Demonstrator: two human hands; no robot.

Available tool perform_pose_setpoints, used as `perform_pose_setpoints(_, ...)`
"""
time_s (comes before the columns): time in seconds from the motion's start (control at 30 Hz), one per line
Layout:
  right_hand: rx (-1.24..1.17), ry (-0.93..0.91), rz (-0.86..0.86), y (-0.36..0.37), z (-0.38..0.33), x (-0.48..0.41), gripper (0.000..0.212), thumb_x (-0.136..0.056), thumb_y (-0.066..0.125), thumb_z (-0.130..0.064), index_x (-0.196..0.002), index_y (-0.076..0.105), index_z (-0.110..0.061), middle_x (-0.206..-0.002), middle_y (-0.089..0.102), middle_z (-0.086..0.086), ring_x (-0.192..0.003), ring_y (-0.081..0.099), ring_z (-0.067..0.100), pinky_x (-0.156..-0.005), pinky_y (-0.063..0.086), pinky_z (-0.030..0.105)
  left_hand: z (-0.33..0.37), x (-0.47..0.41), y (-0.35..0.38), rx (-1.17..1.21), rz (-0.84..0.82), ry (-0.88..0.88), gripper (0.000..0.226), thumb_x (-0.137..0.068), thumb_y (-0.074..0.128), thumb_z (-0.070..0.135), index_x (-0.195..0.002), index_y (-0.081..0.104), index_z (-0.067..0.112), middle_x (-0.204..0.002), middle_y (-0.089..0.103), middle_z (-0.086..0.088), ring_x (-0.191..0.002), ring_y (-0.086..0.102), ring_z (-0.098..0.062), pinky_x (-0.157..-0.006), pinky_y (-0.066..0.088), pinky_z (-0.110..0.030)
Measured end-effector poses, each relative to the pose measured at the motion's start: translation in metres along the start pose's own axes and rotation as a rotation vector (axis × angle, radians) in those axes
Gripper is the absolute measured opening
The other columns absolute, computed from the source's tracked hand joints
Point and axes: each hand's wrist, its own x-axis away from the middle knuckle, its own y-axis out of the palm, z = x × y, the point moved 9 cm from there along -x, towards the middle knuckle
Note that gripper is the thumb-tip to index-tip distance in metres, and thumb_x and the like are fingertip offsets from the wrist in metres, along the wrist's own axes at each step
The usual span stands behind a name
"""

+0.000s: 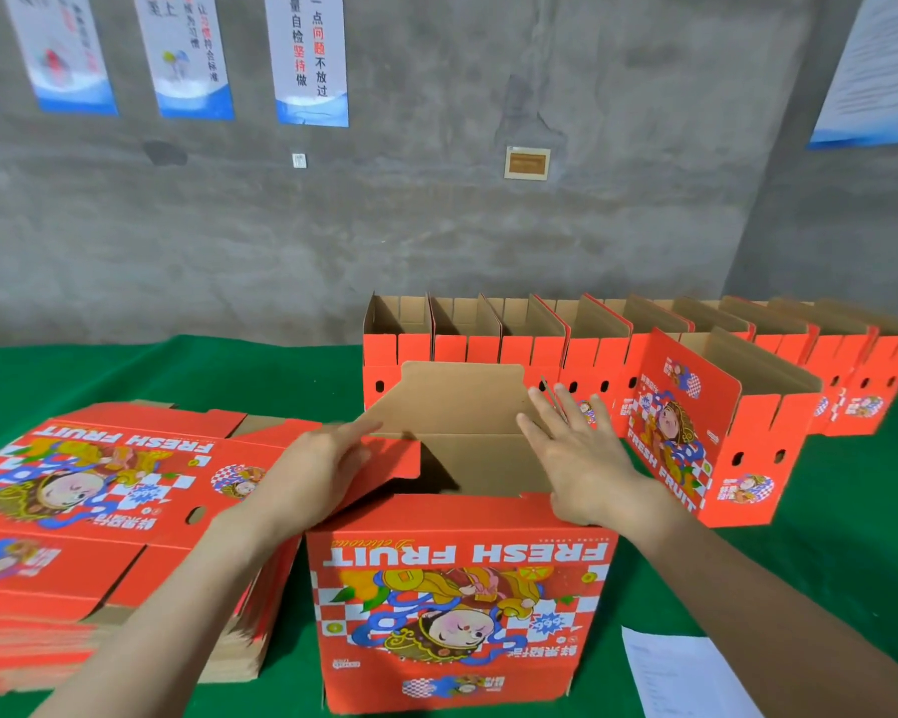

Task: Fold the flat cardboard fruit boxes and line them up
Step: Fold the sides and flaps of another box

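A red "FRESH FRUIT" cardboard box stands upright on the green table in front of me, its top open and brown flaps raised at the back. My left hand presses the left side flap inward over the opening. My right hand lies flat with fingers spread against the right side flap. A thick stack of flat unfolded boxes lies to the left. A row of several folded open boxes lines the back of the table, with one more standing closer at the right.
The table has a green cloth. A white sheet of paper lies at the front right. Behind the table rises a grey concrete wall with posters.
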Motion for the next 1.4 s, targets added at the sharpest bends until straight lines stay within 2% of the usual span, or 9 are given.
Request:
perform_pose_setpoints(0.2,-0.281,-0.136,0.188,-0.006,-0.004,0.011,0.100,-0.079,0.057,0.001,-0.151,-0.001,-0.034,-0.153,-0.033,-0.007,-0.144,-0.022,0.022,-0.118,-0.002,0.045,-0.002,-0.026,0.037,-0.227,-0.300,-0.133,0.086,-0.080,0.054,0.016,-0.152,0.009,0.030,-0.158,-0.010,0.001,-0.145,0.006,-0.029,-0.116,0.018,-0.044)
perform_pose_setpoints(0.3,-0.585,-0.288,0.418,-0.022,-0.002,0.030,0.102,-0.080,0.062,0.003,-0.146,0.005,-0.050,-0.156,-0.020,-0.018,-0.140,0.019,0.004,-0.098,0.042,0.025,-0.005,-0.030,0.042,-0.169,-0.310,-0.174,0.085,-0.082,0.052,0.014,-0.152,0.007,0.027,-0.158,-0.006,0.001,-0.141,0.012,-0.031,-0.113,0.022,-0.038)
perform_pose_setpoints(0.37,-0.735,-0.278,0.519,-0.025,0.005,0.038,0.095,-0.082,0.065,-0.001,-0.144,0.013,-0.052,-0.158,0.008,-0.019,-0.116,0.041,-0.012,-0.082,0.046,0.012,-0.005,-0.031,0.043,-0.171,-0.294,-0.179,0.083,-0.082,0.051,0.015,-0.152,0.008,0.028,-0.158,-0.004,0.002,-0.139,0.013,-0.031,-0.113,0.023,-0.039)
perform_pose_setpoints(0.47,-0.873,-0.114,0.452,-0.002,0.015,0.032,0.060,-0.087,0.066,-0.017,-0.137,0.042,-0.041,-0.116,0.063,-0.019,-0.106,0.058,0.003,-0.096,0.046,0.030,-0.006,-0.031,0.044,-0.152,-0.281,-0.182,0.082,-0.083,0.051,0.014,-0.152,0.009,0.030,-0.158,-0.003,0.004,-0.139,0.014,-0.032,-0.113,0.025,-0.041)
perform_pose_setpoints(0.6,-0.881,-0.033,0.504,0.000,0.024,0.032,0.012,-0.087,0.066,-0.012,-0.098,0.071,-0.011,-0.080,0.070,-0.003,-0.083,0.064,0.014,-0.081,0.051,0.039,-0.004,-0.028,0.042,-0.105,-0.248,-0.153,0.083,-0.081,0.054,0.010,-0.151,0.015,0.029,-0.157,0.001,0.002,-0.138,0.016,-0.031,-0.112,0.027,-0.039)
perform_pose_setpoints(0.73,-0.923,-0.023,0.531,-0.003,0.025,0.032,0.012,-0.087,0.063,-0.003,-0.091,0.072,-0.009,-0.072,0.068,-0.004,-0.072,0.063,0.011,-0.073,0.051,0.030,0.001,-0.026,0.025,0.119,-0.082,-0.046,0.067,-0.070,0.057,-0.008,-0.134,0.046,0.010,-0.135,0.042,-0.008,-0.122,0.042,-0.026,-0.106,0.036,-0.034)
perform_pose_setpoints(0.87,-0.934,-0.003,0.547,0.001,0.029,0.031,0.013,-0.088,0.060,-0.001,-0.096,0.069,-0.009,-0.084,0.066,-0.002,-0.081,0.062,0.012,-0.080,0.050,0.031,-0.002,-0.022,0.012,0.237,0.054,-0.069,0.036,-0.070,0.058,-0.012,-0.092,0.049,0.016,-0.088,0.059,0.004,-0.083,0.056,-0.019,-0.069,0.039,-0.006)
perform_pose_setpoints(1.13,-0.967,0.050,0.247,0.024,0.029,0.015,0.031,-0.096,0.053,-0.025,-0.127,0.053,-0.019,-0.133,0.049,-0.006,-0.131,0.036,0.012,-0.101,0.025,0.022,0.001,-0.025,0.017,0.077,-0.004,-0.126,0.008,-0.083,0.066,0.015,-0.079,0.070,0.009,-0.082,0.058,0.000,-0.081,0.056,-0.020,-0.065,0.031,-0.022)
perform_pose_setpoints(1.4,-0.790,0.170,-0.054,0.034,0.017,-0.022,0.069,-0.087,0.059,-0.046,-0.147,0.032,-0.023,-0.152,0.030,0.004,-0.139,0.025,0.030,-0.111,0.026,0.037,-0.022,-0.021,0.045,-0.032,-0.277,-0.344,0.094,-0.075,0.071,0.053,-0.150,0.022,0.023,-0.154,0.020,-0.007,-0.142,0.020,-0.029,-0.116,0.021,-0.041)
